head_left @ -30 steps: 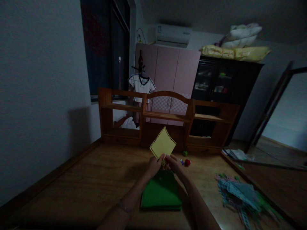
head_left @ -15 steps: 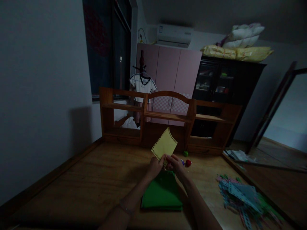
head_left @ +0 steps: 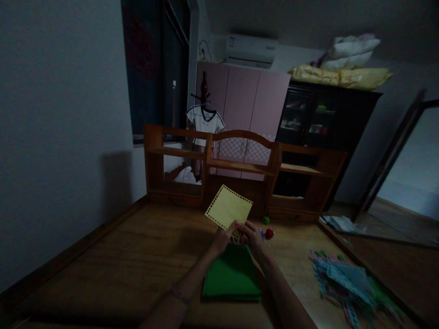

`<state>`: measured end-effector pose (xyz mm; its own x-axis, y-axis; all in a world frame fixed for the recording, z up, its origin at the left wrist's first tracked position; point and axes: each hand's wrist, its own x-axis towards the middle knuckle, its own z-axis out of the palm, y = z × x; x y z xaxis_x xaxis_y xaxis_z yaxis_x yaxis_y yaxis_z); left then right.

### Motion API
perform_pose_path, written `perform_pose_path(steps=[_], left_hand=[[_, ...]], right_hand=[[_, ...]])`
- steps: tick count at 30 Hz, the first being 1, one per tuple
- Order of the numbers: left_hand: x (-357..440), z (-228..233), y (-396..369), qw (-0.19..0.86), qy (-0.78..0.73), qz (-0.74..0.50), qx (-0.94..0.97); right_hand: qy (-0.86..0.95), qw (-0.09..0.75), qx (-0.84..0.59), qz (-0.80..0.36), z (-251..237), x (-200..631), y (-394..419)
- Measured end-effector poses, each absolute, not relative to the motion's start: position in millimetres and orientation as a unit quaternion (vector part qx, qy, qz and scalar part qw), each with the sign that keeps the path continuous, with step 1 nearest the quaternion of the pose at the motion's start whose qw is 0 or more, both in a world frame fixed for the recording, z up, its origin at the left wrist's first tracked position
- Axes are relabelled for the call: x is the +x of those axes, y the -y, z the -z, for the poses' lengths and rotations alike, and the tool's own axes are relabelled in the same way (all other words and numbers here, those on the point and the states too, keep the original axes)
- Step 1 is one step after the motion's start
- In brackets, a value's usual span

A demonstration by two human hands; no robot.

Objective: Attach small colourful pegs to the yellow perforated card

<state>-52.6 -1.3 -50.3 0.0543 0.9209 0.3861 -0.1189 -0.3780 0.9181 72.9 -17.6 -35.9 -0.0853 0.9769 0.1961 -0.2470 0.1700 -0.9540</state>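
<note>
So, over the last second, the yellow sheet (head_left: 229, 208) swung round in our hands: its top corner moved off to the left, and the bend we'd had on its right side mostly eased out. That left the face spread wider toward us and the hole-punched edges easier to follow, which we'd guess made the bit at our fingertips simpler to handle. Our left hand (head_left: 222, 238) and right hand (head_left: 251, 234) were close together, both pinching the near corner, with a holed bit poking out below the fingers. We couldn't make out exactly how the fingertips overlapped. The sheet was up in the air just beyond the green stack (head_left: 231, 276).

Materials-wise, the sheet looked thin and bendy, roughly square, matte, with small dark holes along its edges. The green stack was flat, soft-looking and squared off, lying on the wooden surface (head_left: 137, 256), which had a visible grain. Past our right hand were a roundish red piece (head_left: 270, 233) and a small green one (head_left: 266, 220). Well off to the right we had a messy pile (head_left: 346, 274) of blue, pink and green holed bits.
</note>
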Motion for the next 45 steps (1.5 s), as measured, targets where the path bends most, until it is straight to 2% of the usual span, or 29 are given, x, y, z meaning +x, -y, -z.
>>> perform_pose_path(steps=[4, 10, 22, 27, 34, 37, 41, 45], left_hand=[[-54.6, 53.0, -1.0, 0.434, -0.336, -0.587, 0.595], [-56.9, 54.7, -5.6, 0.443, -0.379, -0.584, 0.565], [-62.1, 44.5, 0.2, 0.407, -0.423, -0.600, 0.544], [-62.8, 48.1, -3.5, 0.383, -0.423, -0.607, 0.554], [-60.2, 50.8, -5.2, 0.402, -0.410, -0.621, 0.533], [-60.8, 47.4, -2.6, 0.442, -0.392, -0.613, 0.525], [-61.5, 44.9, -1.3, 0.500, -0.377, -0.591, 0.508], [-61.7, 47.6, -4.5, 0.504, -0.361, -0.604, 0.501]], right_hand=[[0.514, 0.571, -0.365, -0.526, 39.4, 73.2, 14.1], [0.510, 0.532, -0.355, -0.575, 47.0, 67.9, 3.6], [0.525, 0.564, -0.392, -0.503, 41.4, 73.7, 5.4], [0.475, 0.595, -0.387, -0.520, 42.9, 81.0, -5.3], [0.419, 0.636, -0.330, -0.557, 39.2, 93.1, -11.1], [0.445, 0.615, -0.320, -0.567, 42.9, 95.2, -10.4], [0.471, 0.570, -0.381, -0.555, 45.5, 94.0, -7.7], [0.488, 0.537, -0.396, -0.562, 40.4, 90.0, -1.9]])
